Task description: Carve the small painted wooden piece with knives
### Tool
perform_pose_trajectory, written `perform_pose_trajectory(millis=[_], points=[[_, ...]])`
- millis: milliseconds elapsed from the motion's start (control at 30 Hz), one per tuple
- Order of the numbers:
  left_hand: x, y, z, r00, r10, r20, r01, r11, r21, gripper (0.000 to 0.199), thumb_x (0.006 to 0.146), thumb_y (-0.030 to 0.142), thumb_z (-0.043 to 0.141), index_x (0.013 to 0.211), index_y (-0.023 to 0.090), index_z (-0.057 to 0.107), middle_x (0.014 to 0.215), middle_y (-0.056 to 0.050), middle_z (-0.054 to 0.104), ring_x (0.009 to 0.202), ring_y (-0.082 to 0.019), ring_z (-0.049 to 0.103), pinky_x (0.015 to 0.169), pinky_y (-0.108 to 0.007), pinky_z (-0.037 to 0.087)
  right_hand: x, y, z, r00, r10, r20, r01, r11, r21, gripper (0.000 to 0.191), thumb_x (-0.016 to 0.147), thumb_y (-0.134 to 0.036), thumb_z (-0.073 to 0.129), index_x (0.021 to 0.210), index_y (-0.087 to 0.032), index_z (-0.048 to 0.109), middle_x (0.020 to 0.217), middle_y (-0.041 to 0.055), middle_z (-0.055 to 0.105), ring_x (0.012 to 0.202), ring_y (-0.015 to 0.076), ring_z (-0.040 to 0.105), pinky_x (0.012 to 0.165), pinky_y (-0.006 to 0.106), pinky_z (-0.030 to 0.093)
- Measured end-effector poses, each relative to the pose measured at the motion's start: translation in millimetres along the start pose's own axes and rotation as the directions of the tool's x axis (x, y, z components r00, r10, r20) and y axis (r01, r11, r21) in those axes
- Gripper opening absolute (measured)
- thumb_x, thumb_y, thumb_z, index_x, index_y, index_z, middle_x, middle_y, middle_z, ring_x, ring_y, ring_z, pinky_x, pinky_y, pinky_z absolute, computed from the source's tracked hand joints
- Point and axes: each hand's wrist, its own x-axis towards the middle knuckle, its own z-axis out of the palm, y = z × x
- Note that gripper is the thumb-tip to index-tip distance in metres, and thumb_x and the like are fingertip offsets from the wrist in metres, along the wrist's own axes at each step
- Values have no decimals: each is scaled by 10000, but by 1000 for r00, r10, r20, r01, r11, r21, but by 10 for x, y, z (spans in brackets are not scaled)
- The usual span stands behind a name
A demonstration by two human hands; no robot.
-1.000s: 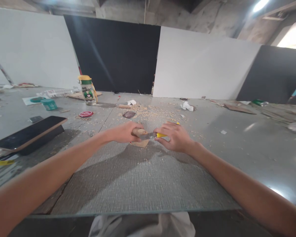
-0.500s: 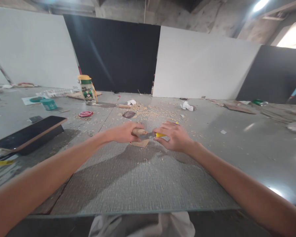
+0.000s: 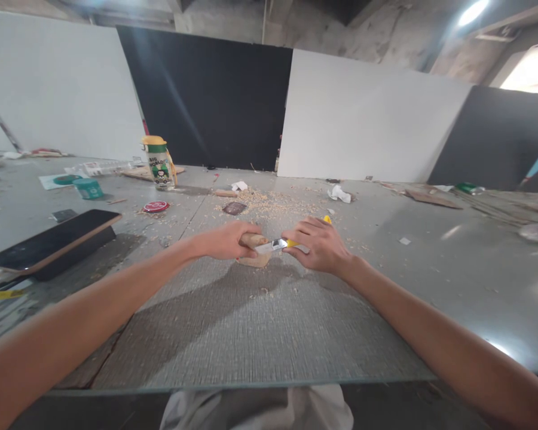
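My left hand (image 3: 230,240) is closed round a short piece of wood (image 3: 253,240), whose pale end points right. In my right hand (image 3: 317,243) is a yellow utility knife (image 3: 291,243), its blade stretching left to the wood's near side. Whether the blade's edge touches the wood, I cannot tell. Beneath the left fingers a flat pale wooden piece (image 3: 256,261) lies on the table, partly covered by the hand. Pale wood shavings (image 3: 273,205) are scattered beyond both hands.
Leftward, a phone (image 3: 54,239) leans on a dark support. Behind it are a teal container (image 3: 88,189), a red round lid (image 3: 156,206) and a yellow-capped bottle (image 3: 159,164). Crumpled tissue (image 3: 339,194) and a dark flat piece (image 3: 234,208) lie farther back. Upright panels (image 3: 206,101) border the table's far side.
The knife has shifted slightly right and its blade has turned, now catching the light. My right hand has moved a little right; the left still grips the wood in the same place.
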Motion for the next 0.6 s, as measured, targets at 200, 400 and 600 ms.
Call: perform_pose_trajectory(millis=[200, 400, 600], points=[[19, -26, 0, 1000, -28, 15, 26, 995, 93, 220, 762, 280, 633, 969, 211, 607, 788, 3, 597, 707, -161, 553, 634, -272, 358, -41, 71, 8, 1000, 4, -24, -4, 1000, -21, 291, 945, -440, 527, 1021, -204, 680, 806, 45, 650, 796, 200, 561, 749, 338, 416], [19, -59, 15, 1000, -3, 1, 3, 998, 67, 202, 766, 271, 638, 950, 197, 605, 840, -7, 628, 773, -168, 578, 655, -268, 372, -79, 191, 3, 998, 9, -65, -11, 999, -45, 248, 927, -409, 560, 999, -205, 682, 832, 49, 675, 818, 210, 586, 756, 343, 438], [-4, -92, 38, 1000, -30, 7, 29, 998, 52, 230, 759, 255, 628, 978, 188, 618, 882, -17, 658, 802, -182, 604, 668, -281, 390, -190, 502, -159, 882, 312, -354, -326, 945, 21, 180, 920, -361, 555, 952, -217, 659, 850, 54, 698, 800, 228, 614, 754, 371, 469]])
